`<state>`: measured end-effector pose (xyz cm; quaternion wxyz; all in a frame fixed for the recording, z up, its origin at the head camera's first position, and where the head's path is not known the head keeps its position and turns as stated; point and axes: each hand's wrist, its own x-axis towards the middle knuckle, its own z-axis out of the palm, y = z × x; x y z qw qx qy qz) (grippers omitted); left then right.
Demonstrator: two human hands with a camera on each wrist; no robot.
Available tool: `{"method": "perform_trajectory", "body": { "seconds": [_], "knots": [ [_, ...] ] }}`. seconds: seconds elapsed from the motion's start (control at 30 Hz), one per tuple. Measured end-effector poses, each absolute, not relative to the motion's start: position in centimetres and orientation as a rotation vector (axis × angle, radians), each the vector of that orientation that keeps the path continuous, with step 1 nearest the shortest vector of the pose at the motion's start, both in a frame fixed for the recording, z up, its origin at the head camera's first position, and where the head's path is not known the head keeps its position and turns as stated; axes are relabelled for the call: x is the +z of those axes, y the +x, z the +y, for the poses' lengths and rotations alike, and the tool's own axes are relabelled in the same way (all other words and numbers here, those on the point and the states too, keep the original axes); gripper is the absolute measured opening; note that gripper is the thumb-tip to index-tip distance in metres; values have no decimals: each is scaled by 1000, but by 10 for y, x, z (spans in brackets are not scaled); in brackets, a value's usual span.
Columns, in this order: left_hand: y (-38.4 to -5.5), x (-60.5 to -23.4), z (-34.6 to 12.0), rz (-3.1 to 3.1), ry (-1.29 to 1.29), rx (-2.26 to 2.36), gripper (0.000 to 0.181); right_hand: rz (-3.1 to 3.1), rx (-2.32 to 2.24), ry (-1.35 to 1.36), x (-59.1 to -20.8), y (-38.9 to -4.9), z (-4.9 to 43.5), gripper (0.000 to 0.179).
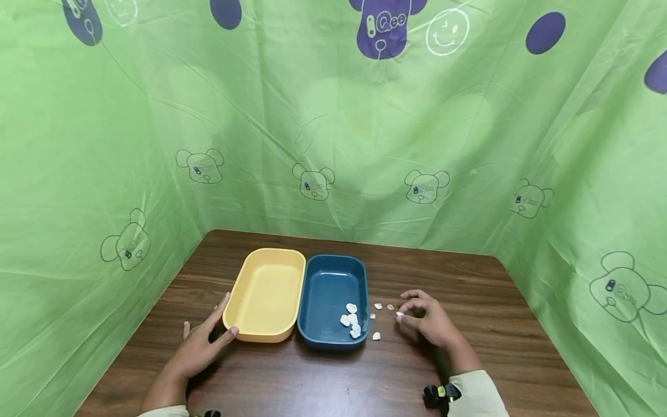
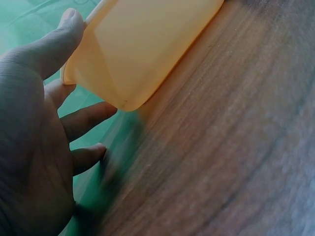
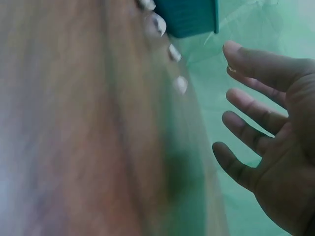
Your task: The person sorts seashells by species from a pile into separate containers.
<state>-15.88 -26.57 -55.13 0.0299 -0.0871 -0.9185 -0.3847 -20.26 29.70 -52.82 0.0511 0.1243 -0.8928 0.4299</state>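
Note:
My right hand (image 1: 428, 320) pinches a small white seashell (image 1: 399, 314) between thumb and index finger, just above the table; only a sliver of it shows in the right wrist view. Several similar pale shells (image 1: 377, 336) lie on the wood between that hand and the blue tray (image 1: 333, 346). Inside the tray, more white shells (image 1: 352, 319) are clustered toward its near right corner. At the near left corner of the yellow tray (image 1: 260, 337), my left hand (image 1: 200, 346) rests with thumb and index finger spread against it. Its other fingers are extended in the left wrist view.
The two trays stand side by side, touching or almost touching, on a dark wooden table (image 1: 292, 382). A green printed curtain (image 1: 333, 127) encloses the back and sides. A black device (image 1: 440, 394) is strapped at my right wrist.

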Motion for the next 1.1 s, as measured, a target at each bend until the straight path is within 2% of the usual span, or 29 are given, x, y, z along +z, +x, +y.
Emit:
{"method": "perform_trajectory", "body": {
  "seconds": [0.43,1.1],
  "knots": [
    [-158,-550,-265,-2826,-272,-1193,86,-2574,1461,173,-483,-220,255,9],
    [-157,-548,-266,-2820,-281,-1196,86,-2502,1524,275,-450,-239,163,8]
  ]
}}
